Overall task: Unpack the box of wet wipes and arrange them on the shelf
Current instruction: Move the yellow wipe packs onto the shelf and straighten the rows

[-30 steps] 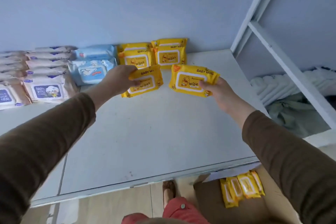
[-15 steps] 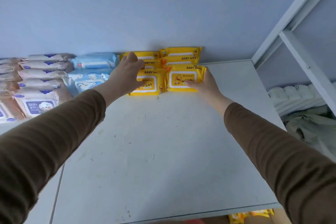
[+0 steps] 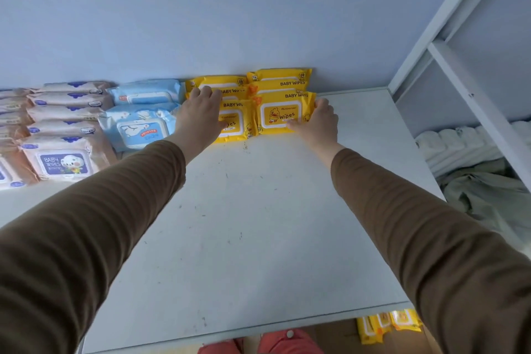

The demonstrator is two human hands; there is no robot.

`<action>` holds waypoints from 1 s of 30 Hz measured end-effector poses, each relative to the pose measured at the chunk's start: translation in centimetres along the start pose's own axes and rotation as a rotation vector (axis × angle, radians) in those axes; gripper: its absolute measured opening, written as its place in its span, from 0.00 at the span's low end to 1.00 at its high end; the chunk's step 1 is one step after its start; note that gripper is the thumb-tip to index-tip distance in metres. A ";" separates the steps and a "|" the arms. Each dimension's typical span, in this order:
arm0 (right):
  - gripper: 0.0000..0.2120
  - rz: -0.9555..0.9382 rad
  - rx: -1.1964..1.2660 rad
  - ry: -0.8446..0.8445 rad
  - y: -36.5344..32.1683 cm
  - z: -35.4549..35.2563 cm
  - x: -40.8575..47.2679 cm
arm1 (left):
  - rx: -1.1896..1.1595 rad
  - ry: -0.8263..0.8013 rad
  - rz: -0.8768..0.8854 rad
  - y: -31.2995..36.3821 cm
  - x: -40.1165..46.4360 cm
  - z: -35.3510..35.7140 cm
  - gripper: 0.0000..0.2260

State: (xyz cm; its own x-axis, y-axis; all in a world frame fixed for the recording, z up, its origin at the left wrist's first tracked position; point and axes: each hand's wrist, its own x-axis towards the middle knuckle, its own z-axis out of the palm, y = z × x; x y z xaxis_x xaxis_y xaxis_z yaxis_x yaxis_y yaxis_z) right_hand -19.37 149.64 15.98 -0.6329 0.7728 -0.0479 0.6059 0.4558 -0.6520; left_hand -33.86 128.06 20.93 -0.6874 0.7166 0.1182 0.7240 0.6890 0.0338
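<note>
White folded cloth (image 3: 459,146), grey-green fabric (image 3: 488,195) beyond white frame bars (image 3: 474,89); blue wall (image 3: 230,8).

Both arms in brown long sleeves reach forward, nearly straight. The left hand (image 3: 201,116) lies palm down, fingers spread flat (thumb hidden). The right hand (image 3: 319,121) is loosely curled, its fingertips (image 3: 293,124) pointing leftward, wrist bent slightly inward.

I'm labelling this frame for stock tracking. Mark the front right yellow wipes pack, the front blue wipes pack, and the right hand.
front right yellow wipes pack (image 3: 280,113): head view, on its duck label.
front blue wipes pack (image 3: 139,131): head view, on its lid flap.
right hand (image 3: 320,121): head view, on its back.
</note>
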 end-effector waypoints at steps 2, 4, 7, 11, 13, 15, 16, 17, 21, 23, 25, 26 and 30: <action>0.39 0.027 -0.022 0.020 0.1 -0.6 -1.7 | 0.006 0.045 0.016 0.5 -0.9 -0.2 0.27; 0.38 0.009 -0.035 0.021 0.4 -1.4 -4.2 | -0.014 0.088 0.053 1.2 -2.4 -0.3 0.29; 0.33 -0.044 -0.031 -0.003 1.6 -3.0 -9.5 | -0.059 0.106 0.100 2.8 -6.0 -0.7 0.28; 0.25 -0.138 -0.022 -0.027 3.9 -5.7 -18.6 | -0.169 0.065 0.183 6.1 -13.0 -1.2 0.25; 0.22 -0.200 -0.055 0.000 5.7 -7.0 -23.3 | -0.242 0.045 0.221 8.1 -17.1 -1.4 0.24; 0.20 -0.254 -0.080 0.040 7.9 -8.3 -27.9 | -0.300 0.024 0.263 10.4 -21.2 -1.4 0.23; 0.19 -0.275 -0.087 0.061 9.1 -8.9 -30.1 | -0.323 0.015 0.287 11.6 -23.2 -1.3 0.23; 0.18 -0.289 -0.093 0.079 10.3 -9.6 -32.2 | -0.341 0.008 0.312 12.8 -25.1 -1.2 0.23; 0.13 -0.228 -0.070 0.123 16.8 -11.9 -38.8 | -0.384 0.023 0.451 18.3 -31.3 -0.4 0.22; 0.12 -0.144 -0.039 0.135 20.7 -13.1 -41.2 | -0.404 0.025 0.532 21.3 -33.7 0.6 0.21; 0.11 0.000 -0.009 0.142 25.2 -14.1 -43.0 | -0.410 0.000 0.589 24.4 -35.8 2.4 0.21; 0.10 0.079 0.009 0.150 27.5 -14.5 -43.7 | -0.408 -0.030 0.602 26.0 -36.6 3.6 0.21; 0.10 0.382 0.145 0.121 36.6 -15.3 -45.7 | -0.374 -0.202 0.618 32.6 -39.1 9.4 0.21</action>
State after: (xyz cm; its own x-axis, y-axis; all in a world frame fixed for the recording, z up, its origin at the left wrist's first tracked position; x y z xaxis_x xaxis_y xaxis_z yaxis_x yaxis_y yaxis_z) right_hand 39.09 137.79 5.87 -0.3095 0.9243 -0.2233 0.7066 0.0664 -0.7045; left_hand 16.06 123.56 8.06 -0.1208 0.9918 0.0416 0.9279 0.0979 0.3597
